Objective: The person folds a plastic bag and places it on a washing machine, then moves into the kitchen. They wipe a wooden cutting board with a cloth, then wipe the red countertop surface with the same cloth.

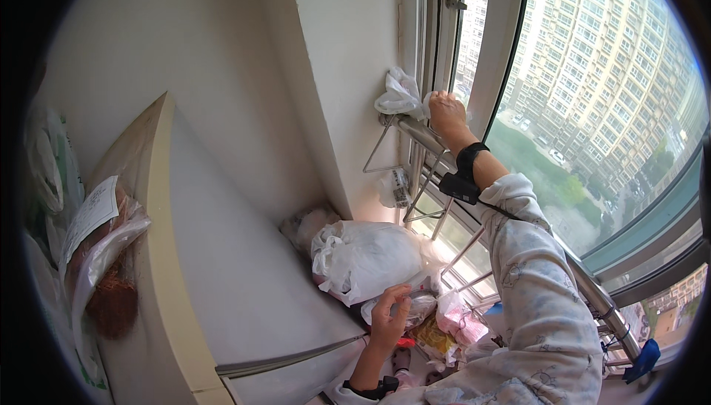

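My right hand, at the end of a raised arm with a black wrist strap, is closed on a thin white plastic bag beside the window frame, above the metal railing. Just left of it, a crumpled white plastic bag rests at the railing's end by the wall. Lower down, my left hand has its fingers bent and apart, with nothing seen in it. It is in front of a clear plastic bag and below a large stuffed white plastic bag.
A white cabinet or refrigerator stands at the left, with packed bags on top. A wire rack hangs from the railing. A pink-and-white bag lies low near my feet. Window glass is at the right; a blue cloth or bag hangs below.
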The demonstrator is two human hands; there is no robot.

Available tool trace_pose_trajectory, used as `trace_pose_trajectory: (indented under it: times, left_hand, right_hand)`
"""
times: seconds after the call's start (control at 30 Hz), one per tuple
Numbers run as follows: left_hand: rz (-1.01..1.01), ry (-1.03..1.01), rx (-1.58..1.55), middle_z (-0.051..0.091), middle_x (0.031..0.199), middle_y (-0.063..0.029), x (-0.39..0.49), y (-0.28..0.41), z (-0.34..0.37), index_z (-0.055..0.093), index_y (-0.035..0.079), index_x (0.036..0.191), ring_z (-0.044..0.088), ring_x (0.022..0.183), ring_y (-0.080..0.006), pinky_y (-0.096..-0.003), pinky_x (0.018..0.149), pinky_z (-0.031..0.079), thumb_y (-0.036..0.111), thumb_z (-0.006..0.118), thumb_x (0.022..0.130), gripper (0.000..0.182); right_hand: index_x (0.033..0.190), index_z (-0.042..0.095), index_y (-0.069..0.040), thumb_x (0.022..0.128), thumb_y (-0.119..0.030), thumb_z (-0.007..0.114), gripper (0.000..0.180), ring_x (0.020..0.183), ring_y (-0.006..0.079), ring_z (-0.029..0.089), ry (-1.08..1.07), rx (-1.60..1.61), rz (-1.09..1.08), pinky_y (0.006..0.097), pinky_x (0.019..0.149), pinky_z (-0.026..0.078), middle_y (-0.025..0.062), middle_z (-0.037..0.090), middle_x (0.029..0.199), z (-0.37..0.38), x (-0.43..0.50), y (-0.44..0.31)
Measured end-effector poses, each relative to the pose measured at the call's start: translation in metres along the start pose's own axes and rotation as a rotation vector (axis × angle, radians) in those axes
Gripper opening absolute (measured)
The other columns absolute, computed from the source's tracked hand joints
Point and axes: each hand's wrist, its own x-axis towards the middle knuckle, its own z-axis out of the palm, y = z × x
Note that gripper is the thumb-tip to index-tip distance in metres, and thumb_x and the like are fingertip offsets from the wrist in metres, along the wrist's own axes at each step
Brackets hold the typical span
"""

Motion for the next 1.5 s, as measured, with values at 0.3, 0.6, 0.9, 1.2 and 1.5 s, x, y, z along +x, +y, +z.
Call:
trace_pose_trajectory:
  times: [0.3, 0.6, 0.9, 1.2, 1.5]
  left_hand:
    - [-0.067, -0.056, 0.010, 0.066, 0.103, -0.0086, 0.000, 0.009, 0.003, 0.065, -0.001, 0.106, 0.061, 0.100, -0.0151, -0.0291, 0.092, 0.045, 0.003, 0.054, 0.095, 0.016]
    - [-0.070, -0.102, -0.043, 0.067, 0.101, -0.0073, -0.003, 0.009, 0.010, 0.065, -0.002, 0.104, 0.060, 0.098, -0.0131, -0.0272, 0.091, 0.045, 0.003, 0.054, 0.095, 0.015]
    - [-0.174, -0.135, -0.118, 0.067, 0.101, -0.0076, -0.011, 0.013, 0.015, 0.064, -0.002, 0.105, 0.060, 0.095, -0.0127, -0.0264, 0.089, 0.046, 0.006, 0.054, 0.097, 0.015]
    - [-0.190, -0.214, -0.115, 0.066, 0.103, -0.0093, -0.027, 0.031, 0.033, 0.062, -0.003, 0.107, 0.061, 0.097, -0.0141, -0.0271, 0.091, 0.046, 0.005, 0.053, 0.097, 0.016]
    - [-0.058, -0.323, -0.116, 0.063, 0.113, -0.0099, -0.080, 0.062, 0.102, 0.056, -0.003, 0.118, 0.059, 0.106, -0.0154, -0.0290, 0.096, 0.044, 0.003, 0.052, 0.097, 0.022]
  right_hand:
    - [0.126, 0.051, -0.006, 0.078, -0.028, 0.068, 0.056, 0.109, 0.0308, 0.059, -0.237, 0.142, 0.040, 0.0430, 0.088, 0.047, 0.0151, 0.057, 0.120, 0.005, 0.002, 0.008]
    - [0.132, 0.048, -0.003, 0.080, -0.016, 0.061, 0.055, 0.115, 0.0336, 0.054, -0.168, 0.135, -0.092, 0.0442, 0.094, 0.044, 0.0157, 0.052, 0.130, -0.003, -0.027, 0.014]
    - [0.120, 0.056, 0.000, 0.083, -0.017, 0.059, 0.040, 0.111, 0.0331, 0.058, -0.056, 0.153, -0.031, 0.0441, 0.092, 0.046, 0.0158, 0.058, 0.117, 0.014, -0.021, 0.010]
    - [0.139, 0.043, -0.006, 0.089, -0.029, 0.060, 0.058, 0.139, 0.0339, 0.031, 0.000, 0.209, -0.264, 0.0505, 0.112, 0.022, 0.0146, 0.040, 0.146, -0.100, -0.153, -0.016]
    - [0.132, 0.049, -0.006, 0.085, -0.023, 0.065, 0.053, 0.136, 0.0327, 0.036, -0.094, 0.290, 0.047, 0.0496, 0.108, 0.028, 0.0151, 0.045, 0.142, -0.208, -0.383, 0.074]
